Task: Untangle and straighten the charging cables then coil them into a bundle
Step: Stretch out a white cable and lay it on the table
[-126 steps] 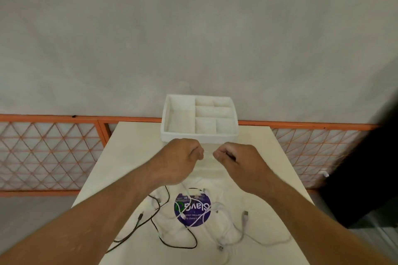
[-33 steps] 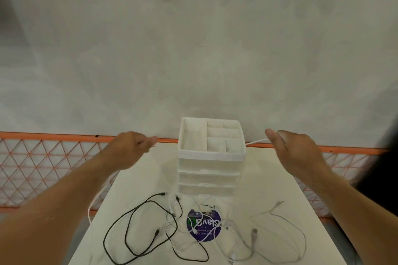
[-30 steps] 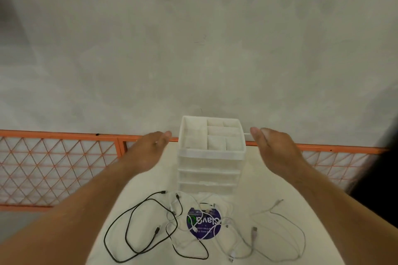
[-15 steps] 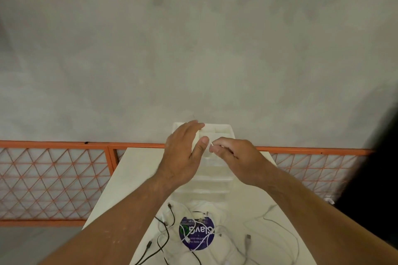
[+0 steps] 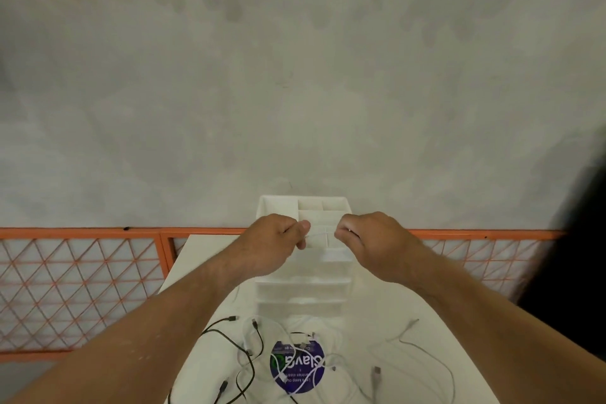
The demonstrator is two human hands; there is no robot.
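White cable [image 5: 319, 235]: thin, faint strand held in the air, stretched short and nearly level between the two hands, in front of the organizer's top tray.
Left hand [image 5: 273, 244]: raised at 9 o'clock of the strand; fingers [image 5: 302, 226] curled, thumb and forefinger pinched together on that end of the cable.
Right hand [image 5: 372, 239]: raised at 3 o'clock of the strand; fingers [image 5: 342, 229] curled inward and clamped on the other end.
Black cables [image 5: 250, 354]: tangled loops lying on the worktop at 7 o'clock of the organizer, their plugs free, and partly cut off by the lower edge of the view.
Loose white cables [image 5: 426, 351]: wide slack loops on the worktop at 5 o'clock of the organizer; one strand crosses the sticker.
Sticker [image 5: 296, 369]: round, purple, flat on the worktop at 6 o'clock of the organizer, with its lettering upside down.
Drawer organizer [image 5: 305, 293]: white plastic, divided tray on top and drawers below, standing at the 12 o'clock end of the worktop.
Worktop [image 5: 377, 311]: cream and smooth.
Fence [image 5: 82, 289]: orange lattice behind the worktop, at 9 and 3 o'clock.
Wall [image 5: 295, 75]: grey concrete at 12 o'clock.
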